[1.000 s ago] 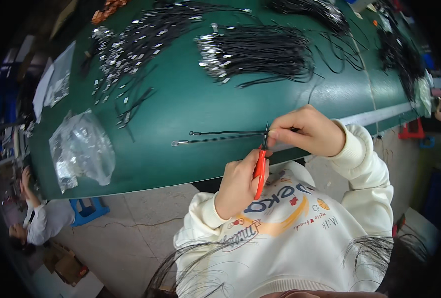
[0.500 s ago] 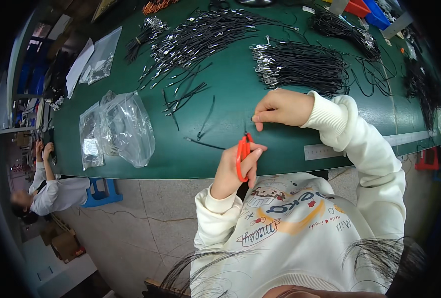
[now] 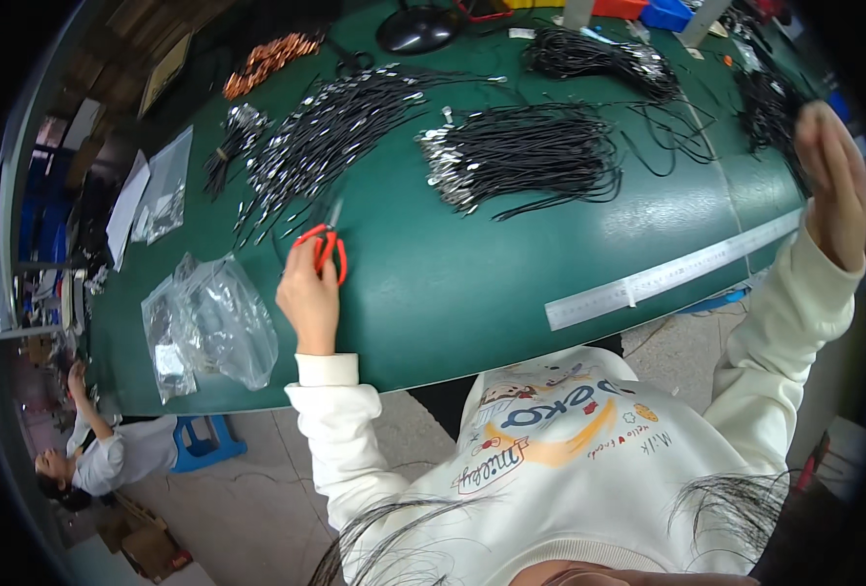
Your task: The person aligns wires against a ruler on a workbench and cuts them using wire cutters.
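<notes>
My left hand [image 3: 308, 301] is closed round the red handles of a pair of scissors [image 3: 341, 264]. The blades point away from me, beside the near end of a spread pile of black cables with metal end terminals [image 3: 330, 127]. Loose dark cable pieces by the blades are partly hidden and blurred. At the far right my right hand [image 3: 836, 186] is raised above the table's side with its fingers stretched out, and I see nothing in it. A thick stack of black cables with shiny terminals [image 3: 526, 156] lies between my two hands, touched by neither.
A steel ruler [image 3: 677, 276] lies along the table's front edge. Clear plastic bags [image 3: 223, 322] rest left of my left hand. Further back are orange-brown parts [image 3: 272, 63], a black round base [image 3: 418, 29] and more cable bundles [image 3: 599, 61]. Another person [image 3: 125, 454] sits at far left.
My left hand has carried the scissors left, to the cable pile. My right hand has left the spot by the blades, swung far right and opened. The view has shifted too.
</notes>
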`<state>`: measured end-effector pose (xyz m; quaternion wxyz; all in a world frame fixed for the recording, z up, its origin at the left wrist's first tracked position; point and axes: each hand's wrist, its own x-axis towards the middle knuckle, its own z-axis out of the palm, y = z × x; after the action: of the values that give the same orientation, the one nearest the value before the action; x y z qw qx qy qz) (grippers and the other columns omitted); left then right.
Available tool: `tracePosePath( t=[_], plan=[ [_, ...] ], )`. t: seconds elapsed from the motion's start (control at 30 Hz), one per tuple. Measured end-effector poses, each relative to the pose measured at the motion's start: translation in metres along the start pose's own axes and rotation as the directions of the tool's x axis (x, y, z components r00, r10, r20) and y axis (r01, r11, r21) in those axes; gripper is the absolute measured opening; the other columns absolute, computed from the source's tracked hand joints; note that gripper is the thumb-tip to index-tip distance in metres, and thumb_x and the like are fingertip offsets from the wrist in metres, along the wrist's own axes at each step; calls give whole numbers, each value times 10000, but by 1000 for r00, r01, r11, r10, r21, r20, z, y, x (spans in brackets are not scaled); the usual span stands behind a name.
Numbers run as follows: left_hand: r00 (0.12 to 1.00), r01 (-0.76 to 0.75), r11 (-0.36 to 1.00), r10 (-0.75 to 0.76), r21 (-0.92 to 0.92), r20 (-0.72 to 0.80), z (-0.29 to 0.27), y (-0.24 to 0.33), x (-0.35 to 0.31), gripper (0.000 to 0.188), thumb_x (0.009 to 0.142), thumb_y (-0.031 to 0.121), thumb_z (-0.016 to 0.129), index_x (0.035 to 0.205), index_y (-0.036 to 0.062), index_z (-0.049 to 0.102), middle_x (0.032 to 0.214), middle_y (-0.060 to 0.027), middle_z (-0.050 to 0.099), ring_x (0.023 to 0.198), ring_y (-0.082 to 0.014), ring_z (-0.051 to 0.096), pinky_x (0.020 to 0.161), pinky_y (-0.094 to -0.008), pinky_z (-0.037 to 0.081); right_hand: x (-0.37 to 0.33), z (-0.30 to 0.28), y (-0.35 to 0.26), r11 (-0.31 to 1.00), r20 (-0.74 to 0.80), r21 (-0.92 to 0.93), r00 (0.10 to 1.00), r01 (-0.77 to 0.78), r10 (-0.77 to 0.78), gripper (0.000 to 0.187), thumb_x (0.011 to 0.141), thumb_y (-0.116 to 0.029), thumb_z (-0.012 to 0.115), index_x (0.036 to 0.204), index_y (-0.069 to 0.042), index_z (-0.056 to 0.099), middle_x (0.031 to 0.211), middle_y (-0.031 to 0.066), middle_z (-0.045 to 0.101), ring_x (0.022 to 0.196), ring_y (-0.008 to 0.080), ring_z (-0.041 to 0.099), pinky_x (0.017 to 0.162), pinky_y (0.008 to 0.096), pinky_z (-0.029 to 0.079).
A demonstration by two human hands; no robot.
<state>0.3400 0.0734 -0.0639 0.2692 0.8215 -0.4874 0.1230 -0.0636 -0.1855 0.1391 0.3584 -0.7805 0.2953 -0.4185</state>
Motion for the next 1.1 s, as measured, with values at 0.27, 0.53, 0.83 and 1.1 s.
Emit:
tracePosePath(
  t=[0.27,0.53,0.83,1.1],
  plan=[
    [979,145,989,-139,-35,151,1,46,-16,273,736,80,672,1006,63,641,827,-96,583,645,-251,563,589,-366,454,54,-9,133,768,153,-573,958,285,-241,207,882,-170,542,1044,-83,638,978,125,635,954,244,602,804,308,456],
    [866,-315,824,453,-472,213,11,166,-38,280,723,98,676,983,19,607,978,-137,565,923,-315,527,776,-412,425,-22,42,165,649,345,-662,921,374,-180,523,742,-320,692,1194,-103,546,1140,117,539,1112,302,486,920,416,412],
    [684,-491,719,668,-492,294,65,251,-60,465,734,138,688,1164,25,551,893,-126,469,832,-278,439,723,-376,342,-146,-30,200,619,-54,-778,993,-110,109,471,816,-354,620,1178,-58,560,1245,164,506,1214,322,429,995,421,351],
    [655,-506,730,672,-459,346,58,218,-69,472,726,169,699,1165,71,557,874,-109,452,829,-281,441,720,-398,349,-189,2,182,490,-47,-860,977,-146,208,655,883,-473,475,1352,-33,351,1415,207,312,1326,336,285,1073,468,241]
  ],
)
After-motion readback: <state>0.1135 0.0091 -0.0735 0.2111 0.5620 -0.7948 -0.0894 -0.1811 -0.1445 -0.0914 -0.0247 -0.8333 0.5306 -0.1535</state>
